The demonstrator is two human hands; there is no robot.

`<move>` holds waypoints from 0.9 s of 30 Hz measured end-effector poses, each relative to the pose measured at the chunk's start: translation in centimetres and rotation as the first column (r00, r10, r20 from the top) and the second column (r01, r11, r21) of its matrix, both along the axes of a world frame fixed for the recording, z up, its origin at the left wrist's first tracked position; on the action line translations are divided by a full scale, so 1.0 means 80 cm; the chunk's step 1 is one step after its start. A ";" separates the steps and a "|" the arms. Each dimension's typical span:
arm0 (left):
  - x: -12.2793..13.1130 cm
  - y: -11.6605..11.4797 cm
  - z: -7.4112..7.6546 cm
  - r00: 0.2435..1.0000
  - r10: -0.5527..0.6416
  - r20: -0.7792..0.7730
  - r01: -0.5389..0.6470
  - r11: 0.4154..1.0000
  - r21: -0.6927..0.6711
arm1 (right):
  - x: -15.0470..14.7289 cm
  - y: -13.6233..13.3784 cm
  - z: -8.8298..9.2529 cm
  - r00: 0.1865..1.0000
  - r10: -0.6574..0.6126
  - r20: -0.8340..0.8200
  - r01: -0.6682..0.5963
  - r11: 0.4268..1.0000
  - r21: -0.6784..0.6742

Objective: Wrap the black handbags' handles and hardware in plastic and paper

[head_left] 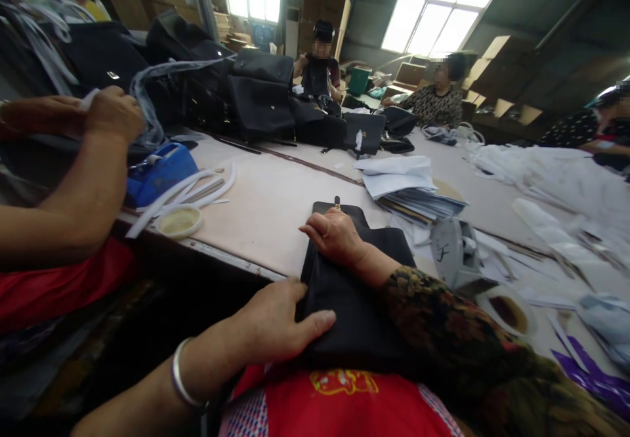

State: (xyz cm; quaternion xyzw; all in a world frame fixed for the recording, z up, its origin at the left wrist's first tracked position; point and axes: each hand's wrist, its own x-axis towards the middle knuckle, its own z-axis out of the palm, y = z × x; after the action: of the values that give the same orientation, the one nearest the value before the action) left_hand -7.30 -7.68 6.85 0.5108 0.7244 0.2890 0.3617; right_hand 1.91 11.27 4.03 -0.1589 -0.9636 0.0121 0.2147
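A black leather-like bag (pixel 352 312) lies at the table's front edge, against the red apron (pixel 305 411) on my front. My left hand (pixel 275 322), a silvery bangle on its wrist, grips the bag's left side. Its thumb rests on top and its fingertips are partly hidden behind the edge. Farther up, my right hand (pixel 339 237) is closed on the bag's upper part, fingers curled, just below a small metal fitting (pixel 337 203). What exactly those fingers pinch is hidden.
Black bags (pixel 260 92) are heaped at the back left. Beside me, a co-worker's hands (pixel 111 112) handle a white strip. A blue object (pixel 162 171) and a shallow dish (pixel 180 222) sit leftward. Papers (pixel 398 174), a tape dispenser (pixel 453 250) and a tape roll (pixel 506 312) lie rightward.
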 end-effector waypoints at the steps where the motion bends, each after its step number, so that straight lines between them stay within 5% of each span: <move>1: 0.003 0.006 0.001 0.998 -0.009 -0.062 0.009 1.000 0.007 | -0.001 0.000 0.001 1.000 -0.015 0.015 0.015 1.000 0.013; 6: 0.029 0.041 -0.005 0.988 0.001 -0.152 -0.003 1.000 -0.016 | -0.007 -0.002 -0.005 0.990 -0.019 0.142 0.008 0.997 0.081; 10: 0.031 0.057 -0.028 0.991 0.032 0.128 -0.023 0.997 -0.070 | -0.005 -0.007 -0.011 0.988 -0.051 0.149 0.045 0.998 0.041; 14: 0.021 0.052 -0.061 0.762 0.137 0.633 -0.048 0.987 -0.155 | 0.038 -0.002 0.015 0.985 -0.093 -0.142 0.087 0.995 -0.050; 18: 0.014 0.041 -0.085 0.582 0.277 0.765 -0.122 0.959 -0.254 | 0.138 0.019 0.034 0.836 -0.365 -0.410 0.294 0.928 -0.227; 20: 0.013 0.039 -0.091 0.564 0.320 0.762 -0.150 0.946 -0.286 | 0.192 0.025 0.026 0.718 -0.619 -0.317 0.441 0.758 -0.481; 22: 0.013 0.039 -0.094 0.559 0.344 0.755 -0.152 0.937 -0.315 | 0.231 0.020 0.009 0.644 -0.764 -0.044 0.434 0.413 -0.801; 24: 0.014 0.040 -0.096 0.566 0.356 0.743 -0.144 0.931 -0.336 | 0.251 0.005 -0.009 0.681 -0.717 0.152 0.264 0.046 -0.964; 25: 0.014 0.040 -0.096 0.576 0.359 0.734 -0.143 0.929 -0.342 | 0.254 -0.004 -0.017 0.707 -0.687 0.168 0.164 -0.071 -0.984; 27: 0.011 0.041 -0.093 0.602 0.355 0.715 -0.121 0.926 -0.358 | 0.251 -0.019 -0.028 0.714 -0.688 0.126 0.007 -0.173 -0.985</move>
State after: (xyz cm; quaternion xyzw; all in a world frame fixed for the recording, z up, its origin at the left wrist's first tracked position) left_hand -6.40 -4.42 -0.62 0.1815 0.5953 0.4217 0.6594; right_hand 22.00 9.79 1.82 -0.5248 -0.4680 0.6653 0.2508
